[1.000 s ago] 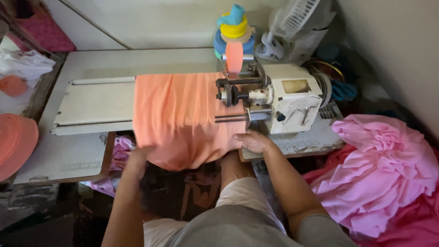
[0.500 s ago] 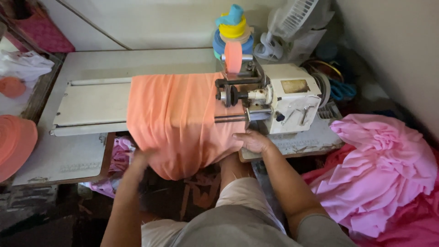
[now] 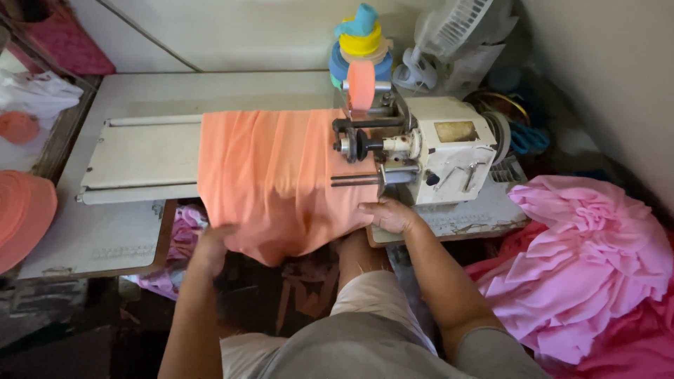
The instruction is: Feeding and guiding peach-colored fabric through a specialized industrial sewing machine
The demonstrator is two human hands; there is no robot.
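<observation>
An orange cloth (image 3: 274,175) lies draped over the long arm of a white sewing machine (image 3: 435,151) and hangs off the table's front edge. My left hand (image 3: 210,245) grips the cloth's lower left edge below the table edge. My right hand (image 3: 390,214) presses flat on the cloth's right edge, just in front of the machine's head. An orange strip (image 3: 361,84) runs down into the machine from the rolls of tape (image 3: 359,45) stacked behind it.
A heap of pink cloth (image 3: 583,267) lies at the right. More pink cloth (image 3: 179,238) hangs under the table at the left. Orange pieces (image 3: 21,210) sit at the far left. A white fan (image 3: 449,35) stands at the back. The grey table (image 3: 105,238) has a front cut-out.
The cloth has shifted left along the machine's arm. My left hand has moved slightly right and up under its hanging edge. My right hand has stayed put.
</observation>
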